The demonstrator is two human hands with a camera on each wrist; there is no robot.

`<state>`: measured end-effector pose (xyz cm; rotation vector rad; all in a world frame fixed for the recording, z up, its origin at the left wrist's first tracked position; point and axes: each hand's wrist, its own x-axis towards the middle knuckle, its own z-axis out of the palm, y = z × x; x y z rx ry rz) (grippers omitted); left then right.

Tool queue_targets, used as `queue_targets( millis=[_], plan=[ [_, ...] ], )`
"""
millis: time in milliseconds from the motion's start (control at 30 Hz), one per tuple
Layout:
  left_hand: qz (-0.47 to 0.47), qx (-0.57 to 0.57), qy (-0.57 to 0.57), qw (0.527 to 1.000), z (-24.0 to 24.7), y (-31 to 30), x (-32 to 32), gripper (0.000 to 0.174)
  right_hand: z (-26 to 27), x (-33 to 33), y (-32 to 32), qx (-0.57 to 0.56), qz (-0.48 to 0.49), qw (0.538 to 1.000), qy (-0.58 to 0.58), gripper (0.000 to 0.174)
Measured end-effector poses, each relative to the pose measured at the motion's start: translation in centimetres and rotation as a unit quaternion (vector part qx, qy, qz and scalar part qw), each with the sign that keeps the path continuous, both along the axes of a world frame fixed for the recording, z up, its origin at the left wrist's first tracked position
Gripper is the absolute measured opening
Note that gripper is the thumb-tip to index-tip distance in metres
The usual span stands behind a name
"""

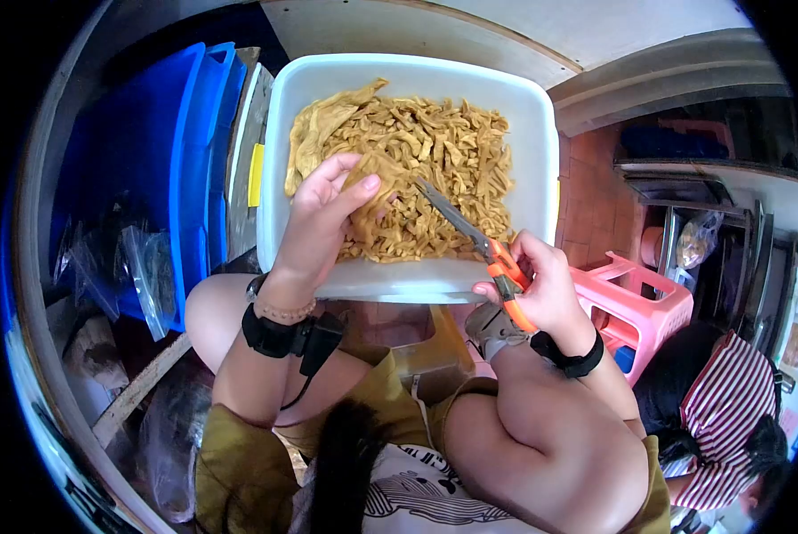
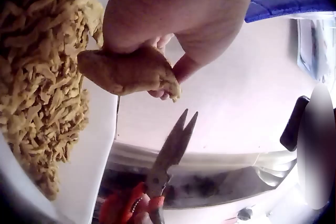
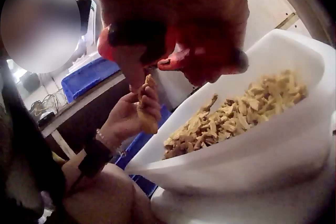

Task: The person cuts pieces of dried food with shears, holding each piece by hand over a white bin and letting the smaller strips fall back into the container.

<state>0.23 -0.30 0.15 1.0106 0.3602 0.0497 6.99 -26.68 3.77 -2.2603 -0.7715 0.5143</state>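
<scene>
My left hand [image 1: 317, 221] pinches a floppy yellow-brown piece [image 2: 128, 71] of what looks like pickled vegetable, thumb on top, over a white tub [image 1: 534, 160]. In the tub lies a heap of cut strips [image 1: 457, 147] of the same stuff, with larger uncut pieces [image 1: 314, 133] at the far left. My right hand [image 1: 552, 287] grips scissors [image 1: 457, 218] by their orange and dark handles, near the tub's front right corner. In the left wrist view the blades stand slightly apart, their tips just short of the held piece.
Stacked blue crates [image 1: 141, 160] stand left of the tub, with clear plastic bags [image 1: 150, 276] beside them. A pink stool [image 1: 635, 307] is at the right, and a person in a striped top [image 1: 728, 392] sits beyond it. A yellow stool [image 1: 448, 347] stands below the tub's near edge.
</scene>
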Motion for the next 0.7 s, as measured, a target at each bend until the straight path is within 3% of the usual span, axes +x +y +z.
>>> queue_targets(
  millis=[267, 700],
  plan=[
    [0.007, -0.031, -0.025, 0.999, -0.24, 0.11, -0.08, 0.021, -0.79, -0.12, -0.15, -0.017, -0.008, 1.000, 0.022, 0.056],
    [-0.001, 0.031, -0.023, 0.999, -0.07, -0.85, -0.18, 0.021, -0.29, -0.32, 0.27, -0.044, -0.021, 0.998, 0.041, 0.057]
  ],
)
